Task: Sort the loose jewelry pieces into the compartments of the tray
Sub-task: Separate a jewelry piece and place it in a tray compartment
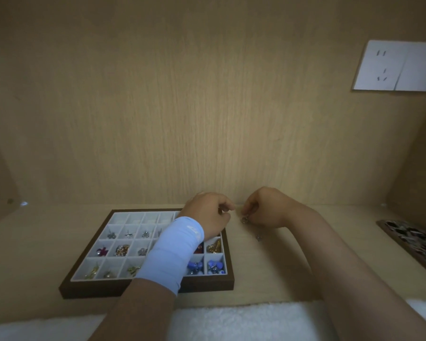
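Brown wooden frame and pale dividers make up the tray [89,289], which sits on the light wood tabletop [256,271] left of centre. Most of its near and middle compartments hold pieces: a purple flower piece [101,251], a gold piece [214,247], and blue beads [215,265] in the near right corner. The far row looks bare where I can see it.

I see the left hand [207,212], with a pale blue sleeve [172,249] on its wrist, over the tray's far right corner. Its fingers are curled in, and I cannot tell whether that grip holds anything. The right hand [266,207] is just beside the tray's right edge, low over the tabletop. Its fingertips pinch a small silver piece [244,219]. The two hands are close together, almost meeting.

Another loose piece [258,238] lies on the tabletop nearer to me, apart from the tray. On the back panel at upper right is a white wall socket [394,66]. A dark patterned mat [413,239] lies at the far right, and white fluffy fabric [231,321] runs along the near edge
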Motion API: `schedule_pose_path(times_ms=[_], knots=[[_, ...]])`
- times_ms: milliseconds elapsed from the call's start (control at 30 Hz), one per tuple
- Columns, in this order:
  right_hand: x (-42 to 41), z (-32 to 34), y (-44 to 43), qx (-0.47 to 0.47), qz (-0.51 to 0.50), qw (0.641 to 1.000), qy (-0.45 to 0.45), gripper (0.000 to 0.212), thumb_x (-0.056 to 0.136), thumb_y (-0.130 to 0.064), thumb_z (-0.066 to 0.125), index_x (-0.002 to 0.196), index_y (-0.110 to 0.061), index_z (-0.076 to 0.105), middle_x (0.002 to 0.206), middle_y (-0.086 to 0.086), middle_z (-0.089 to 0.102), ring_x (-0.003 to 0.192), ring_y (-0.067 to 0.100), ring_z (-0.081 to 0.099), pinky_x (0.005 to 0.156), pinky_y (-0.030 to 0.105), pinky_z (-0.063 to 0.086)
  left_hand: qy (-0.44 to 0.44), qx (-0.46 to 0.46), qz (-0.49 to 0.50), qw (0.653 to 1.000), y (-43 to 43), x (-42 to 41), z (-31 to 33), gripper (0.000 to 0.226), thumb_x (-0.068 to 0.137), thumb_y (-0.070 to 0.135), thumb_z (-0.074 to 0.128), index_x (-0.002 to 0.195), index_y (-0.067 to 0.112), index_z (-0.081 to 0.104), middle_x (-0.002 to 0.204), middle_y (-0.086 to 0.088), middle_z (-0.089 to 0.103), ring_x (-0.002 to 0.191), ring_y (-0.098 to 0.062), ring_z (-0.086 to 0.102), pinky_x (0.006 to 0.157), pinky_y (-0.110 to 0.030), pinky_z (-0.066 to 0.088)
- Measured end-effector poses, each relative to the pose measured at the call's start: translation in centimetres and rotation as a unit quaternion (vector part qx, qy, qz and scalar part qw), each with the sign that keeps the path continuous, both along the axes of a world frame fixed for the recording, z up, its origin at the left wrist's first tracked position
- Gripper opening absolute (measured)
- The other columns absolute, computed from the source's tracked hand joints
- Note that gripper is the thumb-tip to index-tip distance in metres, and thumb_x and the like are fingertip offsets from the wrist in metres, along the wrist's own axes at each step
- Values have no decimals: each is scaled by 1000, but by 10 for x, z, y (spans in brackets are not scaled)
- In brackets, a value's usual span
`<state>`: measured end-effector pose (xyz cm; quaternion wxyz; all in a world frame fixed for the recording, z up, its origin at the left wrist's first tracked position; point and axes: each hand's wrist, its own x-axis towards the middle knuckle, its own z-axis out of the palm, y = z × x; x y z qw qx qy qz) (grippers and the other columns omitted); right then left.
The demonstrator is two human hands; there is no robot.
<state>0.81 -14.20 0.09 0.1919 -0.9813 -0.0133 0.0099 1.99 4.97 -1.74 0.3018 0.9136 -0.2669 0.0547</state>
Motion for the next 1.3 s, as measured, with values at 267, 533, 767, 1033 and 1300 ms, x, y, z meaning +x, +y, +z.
schedule_pose_path(times_ms=[267, 533, 767, 1033, 1300], knots=[[-9, 12, 1, 205, 4, 979, 10, 23, 88, -6, 58, 91, -25, 71, 72, 1, 64, 54, 9, 58, 48, 23, 48, 58, -70, -28, 995, -2, -2, 0, 26, 93, 20, 61, 116, 30, 66, 109, 14, 67, 101, -3, 60, 82, -8, 40], [-18, 25, 1, 380, 72, 921, 46, 24, 95, -2, 60, 118, -8, 64, 83, 9, 68, 59, 15, 58, 46, 26, 47, 131, -209, -20, 969, -1, -1, 12, 18, 87, 26, 70, 105, 27, 68, 96, 8, 73, 98, -6, 66, 97, -30, 49], [-19, 28, 13, 387, 63, 920, 18, 22, 90, -3, 69, 112, -6, 68, 81, 7, 70, 56, 16, 57, 43, 25, 46, 146, -260, 16, 954, 5, 2, 14, 9, 80, 20, 79, 84, 28, 75, 87, 4, 76, 88, -12, 71, 88, -32, 55], [-21, 29, 43, 353, 29, 935, -36, 19, 82, -26, 81, 94, -11, 78, 76, 4, 74, 51, 8, 56, 44, 21, 41, 134, -267, 80, 951, 27, -3, 28, 8, 72, 30, 83, 73, 28, 75, 74, 3, 75, 68, -11, 65, 75, -34, 57], [-27, 27, 82, 416, 80, 905, -22, 11, 89, -23, 75, 85, -12, 77, 79, 5, 75, 46, 8, 54, 41, 16, 40, 125, -227, 76, 963, 76, -23, 39, 7, 81, 30, 76, 83, 24, 73, 83, 2, 74, 75, -12, 66, 78, -31, 54]])
